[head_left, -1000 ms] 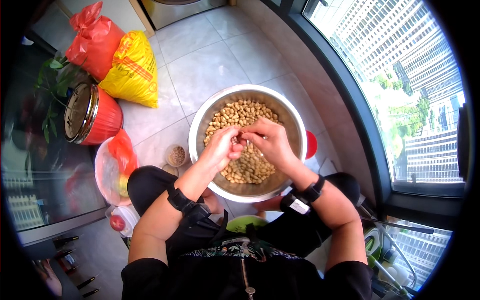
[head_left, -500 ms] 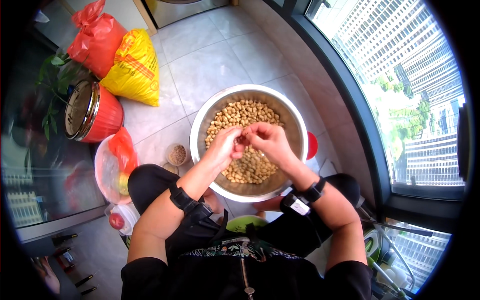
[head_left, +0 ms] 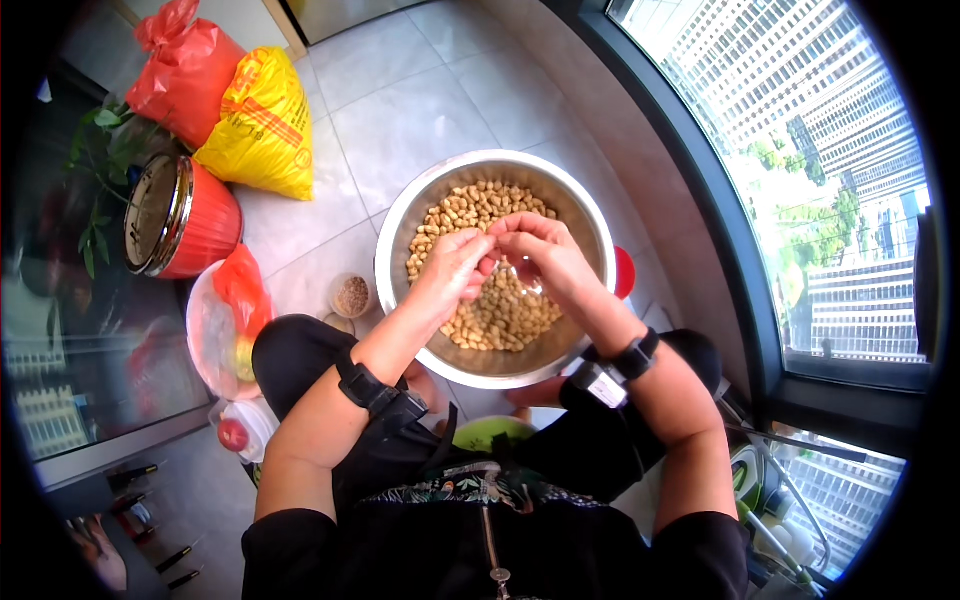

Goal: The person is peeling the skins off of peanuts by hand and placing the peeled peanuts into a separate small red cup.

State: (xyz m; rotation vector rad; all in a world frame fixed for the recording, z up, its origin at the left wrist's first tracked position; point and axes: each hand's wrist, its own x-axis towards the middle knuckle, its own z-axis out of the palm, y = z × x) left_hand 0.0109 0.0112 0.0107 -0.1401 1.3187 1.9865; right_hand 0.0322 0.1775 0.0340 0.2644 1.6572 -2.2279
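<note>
A wide steel basin (head_left: 396, 192) stands on the floor in front of me, holding many unshelled peanuts (head_left: 497, 318). Above its middle, my left hand (head_left: 456, 268) and my right hand (head_left: 545, 252) meet at the fingertips. Both are closed in a pinch around what looks like one peanut, mostly covered by the fingers. A black strap with a small device circles each wrist. To the left of the basin sits a small cup (head_left: 352, 295) with brownish bits in it. Below the basin, between my legs, part of a green bowl (head_left: 494, 430) shows.
On the left are a red bag (head_left: 185, 80), a yellow bag (head_left: 262, 125), a red plant pot (head_left: 205, 222) and a pale basin (head_left: 205, 335) with plastic bags. A red round object (head_left: 625, 272) touches the steel basin's right side. A window (head_left: 800, 190) rises at the right.
Both hands have shifted slightly up in the picture, along with the basin and floor. The fingertips have come closer together, and the right fingers have turned a little.
</note>
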